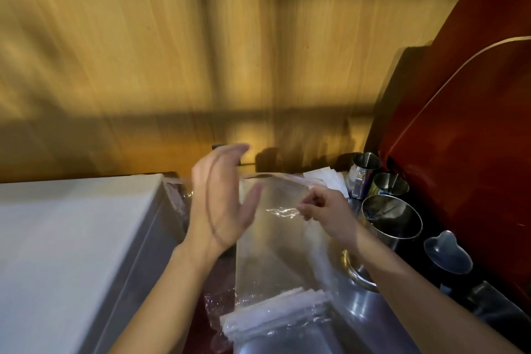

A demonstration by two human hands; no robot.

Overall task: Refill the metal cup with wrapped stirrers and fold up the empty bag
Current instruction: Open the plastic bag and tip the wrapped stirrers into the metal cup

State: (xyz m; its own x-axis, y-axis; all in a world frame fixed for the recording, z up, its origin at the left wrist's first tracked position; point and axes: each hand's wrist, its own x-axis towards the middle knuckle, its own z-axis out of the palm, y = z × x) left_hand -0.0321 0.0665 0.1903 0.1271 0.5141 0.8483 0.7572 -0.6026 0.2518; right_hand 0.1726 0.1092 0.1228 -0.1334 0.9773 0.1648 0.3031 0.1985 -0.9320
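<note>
Head view, single frame, motion-blurred. Left hand [222, 198] is raised above the bench, fingers spread wide and palm turned toward the right, holding nothing; it stands just beside the left edge of the clear plastic bag [275, 241]. Right hand [321, 210] is curled narrow, fingertips pinched on the bag's upper right part, where the film creases and glints. Bag hangs stretched between the two hands and runs down toward the viewer. Its lower end holds a flat row of white paper-wrapped stirrers [275, 310], lying below both wrists.

Metal cup [390, 220] stands just right of the right hand, mouth open and tilted toward the camera; its contents cannot be made out. Beyond the right hand stand two smaller steel pitchers [363, 174], close together. Further right of the right forearm sits another steel vessel with a spouted rim [448, 253]. White papers [324, 178] lie behind the bag's top edge, beyond the right hand.

Left of the left forearm is a large white box-like surface [71, 238] with a grey side. Red curved machine casing [471, 129] rises to the right of the right hand. Wood-grain wall [172, 52] fills the upper frame beyond both hands.
</note>
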